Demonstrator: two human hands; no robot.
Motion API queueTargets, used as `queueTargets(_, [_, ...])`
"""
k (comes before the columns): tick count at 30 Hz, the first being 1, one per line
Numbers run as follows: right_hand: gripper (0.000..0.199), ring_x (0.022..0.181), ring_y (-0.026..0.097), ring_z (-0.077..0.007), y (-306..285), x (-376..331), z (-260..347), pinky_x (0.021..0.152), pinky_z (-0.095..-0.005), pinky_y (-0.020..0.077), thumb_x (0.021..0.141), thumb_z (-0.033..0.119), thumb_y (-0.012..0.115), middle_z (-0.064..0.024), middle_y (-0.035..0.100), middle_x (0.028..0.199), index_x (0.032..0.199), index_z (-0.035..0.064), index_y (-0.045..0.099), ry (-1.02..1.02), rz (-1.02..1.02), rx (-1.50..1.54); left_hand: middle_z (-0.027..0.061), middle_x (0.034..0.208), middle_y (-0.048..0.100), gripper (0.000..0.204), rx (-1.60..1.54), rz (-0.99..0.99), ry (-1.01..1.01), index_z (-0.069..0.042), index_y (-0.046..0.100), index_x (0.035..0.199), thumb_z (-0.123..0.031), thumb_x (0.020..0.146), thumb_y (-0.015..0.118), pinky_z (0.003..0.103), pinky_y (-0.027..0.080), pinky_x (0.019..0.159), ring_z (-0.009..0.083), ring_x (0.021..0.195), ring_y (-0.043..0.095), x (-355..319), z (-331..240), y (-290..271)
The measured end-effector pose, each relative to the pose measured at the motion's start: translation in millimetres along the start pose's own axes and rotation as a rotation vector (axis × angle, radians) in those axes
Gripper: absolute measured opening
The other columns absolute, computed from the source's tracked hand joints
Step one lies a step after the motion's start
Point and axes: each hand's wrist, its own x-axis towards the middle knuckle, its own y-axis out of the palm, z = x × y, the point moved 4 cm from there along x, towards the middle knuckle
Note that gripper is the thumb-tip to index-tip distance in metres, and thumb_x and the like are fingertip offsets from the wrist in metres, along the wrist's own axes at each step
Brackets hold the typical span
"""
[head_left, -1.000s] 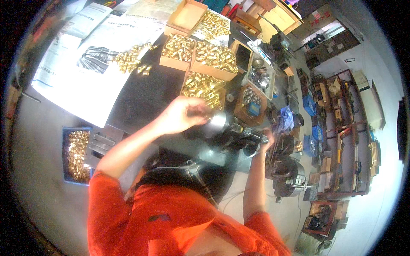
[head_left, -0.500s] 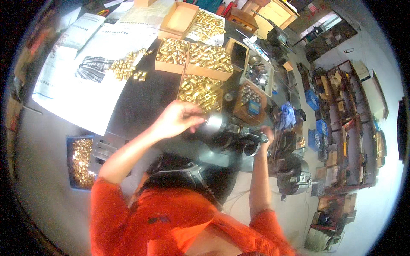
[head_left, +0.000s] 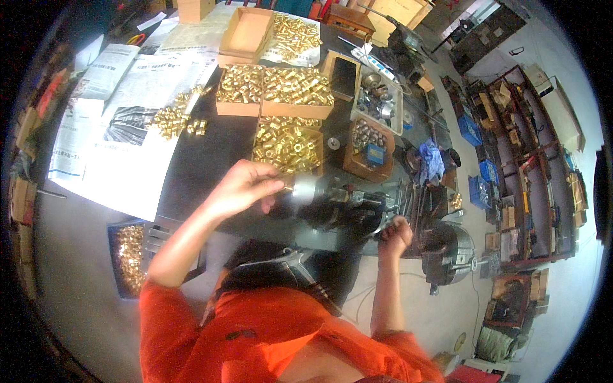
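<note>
My left hand (head_left: pixel 241 186) is at the silvery round chuck (head_left: pixel 305 190) of a small bench machine, thumb and fingers pinched. A bit of a small brass fitting (head_left: pixel 288 187) shows between the fingertips and the chuck's face. On the machine's other side, my right hand (head_left: pixel 396 237) is closed around the end of a metal lever (head_left: pixel 379 231), most of its grip hidden by the fingers. Just beyond the chuck stands a cardboard box of brass fittings (head_left: pixel 287 150). Dark machine parts (head_left: pixel 357 203) between my hands are partly blurred.
More brass fittings fill two boxes (head_left: pixel 297 105) behind, and a loose pile (head_left: pixel 172 120) lies on newspaper (head_left: pixel 137 159). A blue bin of brass pieces (head_left: pixel 129 258) stands low at left. Right of the machine are a box of metal parts (head_left: pixel 369 143), a blue rag (head_left: pixel 431 161) and a vise (head_left: pixel 447 252).
My right hand has come down and nearer with the lever. My left hand has shifted slightly left at the chuck, still pinched. The whole view has shifted a little.
</note>
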Motion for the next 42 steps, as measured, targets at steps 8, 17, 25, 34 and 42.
queueTargets(8, [0.013,0.046,0.042,-0.0075,70.2,71.5,44.3,0.039,-0.0208,0.0307,0.079,0.01,0.049,-0.0001,0.049,0.058,0.073,0.0022,0.057,-0.523,0.143,-0.261,0.0056,0.061,0.057,0.014,0.214,-0.104,-0.002,0.004,0.058,0.083,-0.009,0.083,0.054,0.023,0.045,0.046,0.0119,0.05,0.056,46.8,0.9,-20.0])
queueTargets(17, [0.018,0.04,0.026,-0.0065,14.9,-28.5,55.4,0.036,-0.0202,0.0222,0.077,0.015,0.043,0.0006,0.033,0.053,0.061,0.0053,0.042,-0.332,0.159,-0.002,0.0153,0.077,0.062,0.021,0.933,-0.575,0.189,-0.002,0.061,0.089,-0.016,0.073,0.063,0.034,0.048,0.062,0.0262,0.07,0.062,43.0,8.2,-90.4])
queueTargets(25, [0.015,0.052,0.039,-0.0082,3.7,32.4,-24.3,0.048,-0.0252,0.0319,0.074,0.012,0.049,0.0025,0.039,0.057,0.06,0.0065,0.049,-0.11,-0.009,0.013,0.0161,0.081,0.062,0.031,1.263,-0.674,-0.275,-0.005,0.057,0.093,-0.029,0.073,0.062,0.042,0.048,0.071,0.0323,0.08,0.06,24.2,65.3,-157.9])
queueTargets(34, [0.015,0.046,0.037,-0.0052,-0.7,11.0,-16.0,0.04,-0.0185,0.0262,0.079,0.018,0.049,0.0036,0.044,0.058,0.07,0.0074,0.055,-0.066,0.072,-0.029,0.018,0.073,0.061,0.021,1.081,-0.661,-0.25,-0.001,0.054,0.085,-0.017,0.072,0.059,0.039,0.049,0.061,0.031,0.068,0.061,21.6,79.1,-168.4])
queueTargets(42, [0.015,0.045,0.033,-0.0062,-3.5,6.8,-11.1,0.04,-0.0202,0.0252,0.08,0.016,0.048,0.0025,0.041,0.056,0.069,0.0068,0.052,-0.052,0.039,-0.066,0.0104,0.072,0.061,0.014,-0.064,-0.098,0.053,0.007,0.057,0.09,-0.002,0.079,0.059,0.024,0.048,0.053,0.0135,0.057,0.059,-4.2,2.1,-22.6])
